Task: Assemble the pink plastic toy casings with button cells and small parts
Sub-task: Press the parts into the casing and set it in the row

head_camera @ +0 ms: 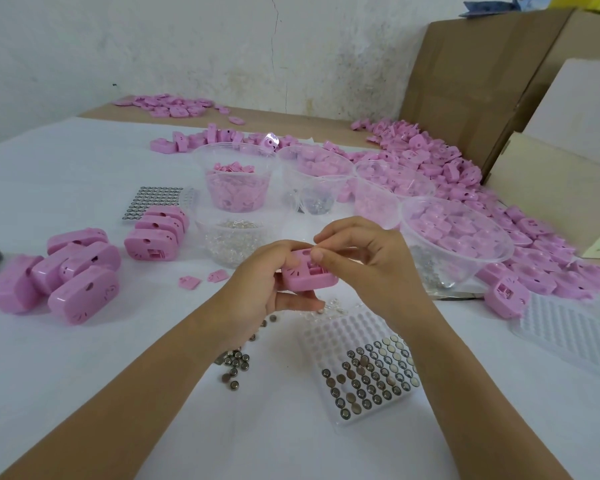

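My left hand grips the pink casing, fingers curled round it, open side up. My right hand has thumb and forefinger pinched together at its compartment; whether they hold a part, I can't tell. Just below my fingers lies the button-cell tray, with loose cells under my left wrist. Finished casings sit well off left on the desk.
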Demonstrator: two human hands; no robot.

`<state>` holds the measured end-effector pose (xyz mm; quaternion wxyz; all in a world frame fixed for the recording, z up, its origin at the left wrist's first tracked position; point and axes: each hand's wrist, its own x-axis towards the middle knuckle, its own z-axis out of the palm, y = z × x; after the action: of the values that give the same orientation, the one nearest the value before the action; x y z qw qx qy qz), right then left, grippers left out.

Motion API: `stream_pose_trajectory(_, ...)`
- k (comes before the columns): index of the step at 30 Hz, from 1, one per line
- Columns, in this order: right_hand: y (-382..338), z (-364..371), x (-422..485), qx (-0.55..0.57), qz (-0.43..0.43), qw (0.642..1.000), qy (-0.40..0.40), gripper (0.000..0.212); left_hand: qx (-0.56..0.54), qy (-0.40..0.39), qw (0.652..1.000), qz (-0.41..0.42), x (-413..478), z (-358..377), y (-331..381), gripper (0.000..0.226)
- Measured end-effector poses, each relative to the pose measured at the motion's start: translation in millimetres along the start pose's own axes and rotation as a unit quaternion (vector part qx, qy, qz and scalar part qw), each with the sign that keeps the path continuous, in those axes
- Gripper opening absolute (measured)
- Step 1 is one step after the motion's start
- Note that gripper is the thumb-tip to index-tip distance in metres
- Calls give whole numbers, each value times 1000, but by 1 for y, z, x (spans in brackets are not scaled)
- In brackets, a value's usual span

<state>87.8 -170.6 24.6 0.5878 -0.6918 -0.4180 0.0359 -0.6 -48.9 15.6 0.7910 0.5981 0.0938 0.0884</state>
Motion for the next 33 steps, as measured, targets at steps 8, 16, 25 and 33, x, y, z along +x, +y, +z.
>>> stream_pose_trajectory(8,-1,1,-1,36,41,998,-39,25,-16,-30,999,-14,1,-1,1,40)
stream_pose_trajectory(16,3,-1,1,20,55,996,-69,14,-12,-5,1000,-17,4,-5,1,39)
stream_pose_trajectory(25,12,-14,5,-154,118,979,60,20,0,68,998,15,5,-15,12,20)
stream_pose_trajectory(33,20,-5,2,-341,88,936,-21,17,26,53,995,86,0,-20,20,38)
